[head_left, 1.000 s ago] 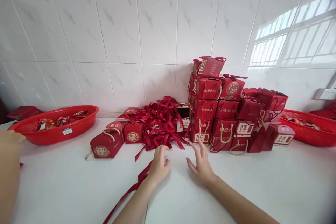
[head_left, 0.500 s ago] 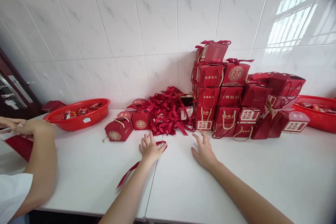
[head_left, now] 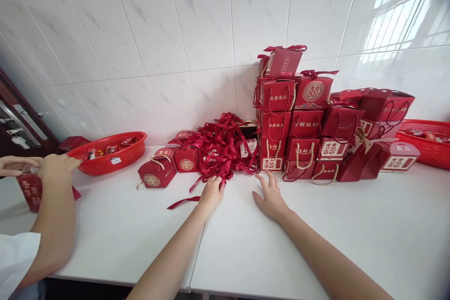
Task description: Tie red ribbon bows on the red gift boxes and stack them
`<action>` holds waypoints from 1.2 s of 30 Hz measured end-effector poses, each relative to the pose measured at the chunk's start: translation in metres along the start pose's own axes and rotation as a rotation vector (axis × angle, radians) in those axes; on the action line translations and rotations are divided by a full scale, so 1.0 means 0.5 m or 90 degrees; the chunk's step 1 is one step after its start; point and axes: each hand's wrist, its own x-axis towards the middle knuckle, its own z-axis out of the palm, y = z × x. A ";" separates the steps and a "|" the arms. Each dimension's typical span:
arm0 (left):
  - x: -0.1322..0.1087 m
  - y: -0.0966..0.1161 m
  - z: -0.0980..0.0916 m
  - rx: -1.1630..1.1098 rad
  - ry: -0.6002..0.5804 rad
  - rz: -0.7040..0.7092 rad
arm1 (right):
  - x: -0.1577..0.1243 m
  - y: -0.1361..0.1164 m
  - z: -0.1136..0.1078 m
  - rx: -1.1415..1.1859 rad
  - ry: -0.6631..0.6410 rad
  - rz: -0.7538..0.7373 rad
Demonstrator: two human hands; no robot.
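Observation:
My left hand [head_left: 212,193] is at the front of a tangled pile of red ribbons [head_left: 225,143], its fingers curled in around ribbon. A loose red ribbon end [head_left: 183,202] sticks out to the left from beneath this hand. My right hand [head_left: 270,200] rests on the white table with fingers spread and holds nothing. Just behind it rises a stack of red gift boxes [head_left: 276,124] with rope handles and bows on top. To the left of the ribbons stand several small red boxes [head_left: 158,169].
At the left, a person's hands [head_left: 52,166] hold a red box [head_left: 31,191]. A red plastic basket [head_left: 131,152] with wrapped sweets stands near them. Another red basket [head_left: 429,150] is at the far right. The white table [head_left: 316,243] has a seam, and a tiled wall [head_left: 207,18] closes its back.
My left hand has moved forward to the ribbon pile and its fingers have closed, drawing the loose ribbon along. My right hand stays open. The other person's box has been raised and turned.

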 end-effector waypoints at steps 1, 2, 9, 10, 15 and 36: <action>-0.020 0.018 -0.002 -0.011 -0.009 0.012 | 0.000 0.003 -0.002 0.029 -0.006 -0.005; -0.043 0.038 -0.004 -0.023 -0.024 0.030 | -0.001 0.006 -0.003 0.062 -0.011 -0.009; -0.191 0.158 -0.022 -0.100 -0.185 0.237 | -0.003 0.013 -0.019 0.218 -0.056 -0.040; -0.195 0.160 -0.022 -0.110 -0.184 0.229 | -0.006 0.009 -0.023 0.232 -0.081 -0.061; -0.134 0.125 -0.003 -0.072 -0.046 0.085 | -0.019 -0.020 -0.040 0.219 -0.250 -0.221; -0.130 0.170 0.000 0.068 -0.165 0.082 | 0.000 0.004 -0.023 0.216 -0.078 -0.076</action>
